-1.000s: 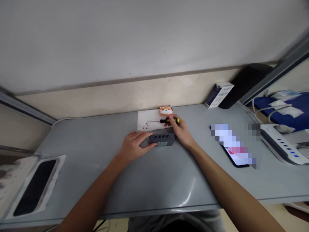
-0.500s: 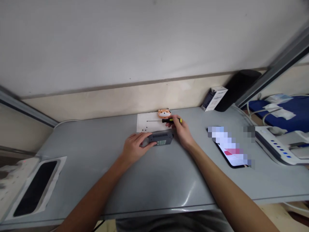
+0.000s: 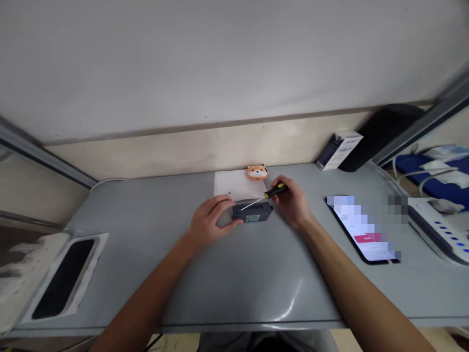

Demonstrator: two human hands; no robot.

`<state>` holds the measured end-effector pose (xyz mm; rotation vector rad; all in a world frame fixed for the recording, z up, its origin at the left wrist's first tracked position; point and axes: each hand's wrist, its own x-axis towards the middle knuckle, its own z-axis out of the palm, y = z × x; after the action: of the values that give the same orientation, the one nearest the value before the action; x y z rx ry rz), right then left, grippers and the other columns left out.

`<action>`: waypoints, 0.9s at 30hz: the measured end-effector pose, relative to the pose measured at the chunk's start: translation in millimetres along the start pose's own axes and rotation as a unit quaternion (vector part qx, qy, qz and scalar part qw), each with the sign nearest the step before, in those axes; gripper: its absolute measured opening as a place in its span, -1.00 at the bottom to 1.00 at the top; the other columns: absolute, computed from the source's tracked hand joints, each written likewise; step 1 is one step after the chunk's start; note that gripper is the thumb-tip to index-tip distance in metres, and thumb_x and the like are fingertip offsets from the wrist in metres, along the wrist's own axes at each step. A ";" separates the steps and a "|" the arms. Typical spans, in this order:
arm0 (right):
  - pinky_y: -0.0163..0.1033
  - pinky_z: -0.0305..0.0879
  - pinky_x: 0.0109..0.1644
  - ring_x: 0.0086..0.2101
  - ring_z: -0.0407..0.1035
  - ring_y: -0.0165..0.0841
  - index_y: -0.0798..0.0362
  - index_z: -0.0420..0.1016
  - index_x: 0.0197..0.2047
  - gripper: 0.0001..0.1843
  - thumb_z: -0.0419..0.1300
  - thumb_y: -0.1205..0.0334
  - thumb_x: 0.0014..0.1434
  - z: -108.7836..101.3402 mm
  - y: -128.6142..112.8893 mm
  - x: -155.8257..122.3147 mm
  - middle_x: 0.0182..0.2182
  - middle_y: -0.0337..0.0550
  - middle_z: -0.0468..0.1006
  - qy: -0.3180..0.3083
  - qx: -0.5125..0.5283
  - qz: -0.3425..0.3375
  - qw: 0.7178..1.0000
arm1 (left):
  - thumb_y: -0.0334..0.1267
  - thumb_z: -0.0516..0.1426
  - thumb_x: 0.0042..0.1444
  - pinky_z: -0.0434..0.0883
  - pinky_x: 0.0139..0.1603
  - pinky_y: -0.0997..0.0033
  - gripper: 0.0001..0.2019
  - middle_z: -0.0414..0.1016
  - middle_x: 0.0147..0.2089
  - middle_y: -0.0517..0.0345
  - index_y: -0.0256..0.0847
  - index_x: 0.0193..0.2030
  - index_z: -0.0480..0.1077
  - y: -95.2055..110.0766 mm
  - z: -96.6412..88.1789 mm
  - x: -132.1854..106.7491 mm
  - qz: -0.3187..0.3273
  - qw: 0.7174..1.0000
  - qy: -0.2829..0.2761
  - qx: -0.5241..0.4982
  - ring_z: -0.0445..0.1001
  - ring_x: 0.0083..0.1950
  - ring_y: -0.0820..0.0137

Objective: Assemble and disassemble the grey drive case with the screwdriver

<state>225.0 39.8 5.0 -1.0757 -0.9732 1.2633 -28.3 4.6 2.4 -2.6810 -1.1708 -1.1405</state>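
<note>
My left hand grips the left end of a small dark grey box with a row of vent slots and a pale label, standing on the grey table. Between the fingers of my right hand is a black and yellow screwdriver. Its thin shaft slants down to the left across the vented face, with the tip at the box's left corner. Whether a screw sits under the tip is too small to tell. Behind the box lies a white sheet of paper with a tiny dark screw visible on it.
An orange and white animal-faced case sits at the paper's back edge. To the right lie a lit phone and a white power strip. A carton leans near a black cylinder. A dark phone lies far left.
The screwdriver tip has moved from over the paper to the corner of the box, and its handle now tilts up. The view has shifted slightly; my left hand keeps its hold.
</note>
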 end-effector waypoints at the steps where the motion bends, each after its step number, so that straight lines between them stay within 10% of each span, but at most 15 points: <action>1: -0.16 0.21 -0.42 -0.56 0.18 -0.34 -0.09 0.36 -0.47 -0.62 0.22 -0.19 0.12 0.4 0.3 -0.6 -0.57 -0.25 0.29 0.002 0.006 0.003 1.000 | 0.04 0.23 0.37 0.63 0.10 0.25 -0.70 0.65 0.01 -0.04 -0.11 0.04 0.50 1.0 -0.2 0.1 0.013 1.000 0.003 -0.002 0.67 0.00 0.26; 15: -0.17 0.12 -0.47 -0.58 0.17 -0.38 -0.06 0.40 -0.48 -0.64 0.23 -0.16 0.09 3.1 -4.3 -3.0 -0.56 -0.24 0.30 -0.003 0.015 0.015 1.000 | -0.26 0.25 0.37 0.57 -0.16 0.43 -0.94 0.59 -0.09 0.10 -0.11 -0.13 0.44 3.4 1.8 3.4 0.092 0.993 0.069 0.023 0.54 -0.31 0.47; 27: -0.27 0.12 -0.47 -0.55 0.24 -0.42 -0.03 0.49 -0.31 -0.40 0.32 -0.45 0.05 8.5 7.6 -1.9 -0.55 -0.28 0.51 0.004 -0.065 0.021 0.998 | -0.39 0.15 0.38 0.58 -0.06 0.39 -0.92 0.69 -0.01 0.02 -0.14 -0.06 0.42 7.4 -1.4 8.4 0.106 0.994 0.015 0.024 0.68 -0.13 0.39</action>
<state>214.8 38.6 -0.4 -1.2061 -1.0420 1.2413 -20.6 4.2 10.6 -2.6639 -0.8698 -1.1014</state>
